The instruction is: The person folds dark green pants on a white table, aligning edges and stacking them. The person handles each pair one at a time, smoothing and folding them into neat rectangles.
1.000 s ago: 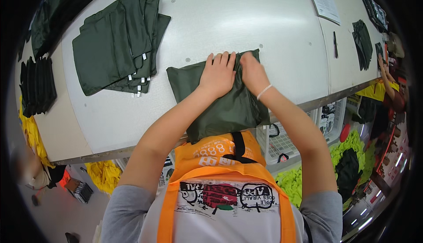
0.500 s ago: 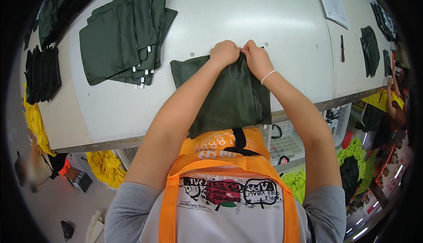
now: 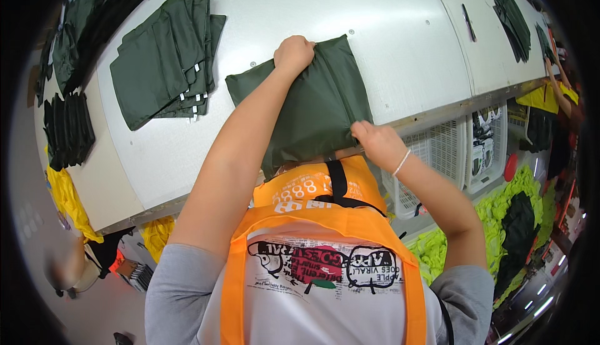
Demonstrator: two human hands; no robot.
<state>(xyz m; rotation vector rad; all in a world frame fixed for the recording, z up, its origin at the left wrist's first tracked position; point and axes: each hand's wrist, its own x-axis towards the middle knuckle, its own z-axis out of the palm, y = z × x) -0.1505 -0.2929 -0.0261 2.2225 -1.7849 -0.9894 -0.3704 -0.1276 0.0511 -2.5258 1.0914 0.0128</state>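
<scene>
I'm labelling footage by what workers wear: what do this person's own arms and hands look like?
Short grey sleeves end above the elbows. The left hand and right hand wear no gloves. A thin, whitish bracelet circles the right wrist.

Shirt (image 3: 325,317) and apron (image 3: 364,179) bear print
Black and coloured lettering (image 3: 322,264), partly inside a black outline, spans the shirt's chest; white characters and digits (image 3: 299,190) mark the orange apron. Tags (image 3: 197,67) on the green stack (image 3: 153,60) are too small to read.
</scene>
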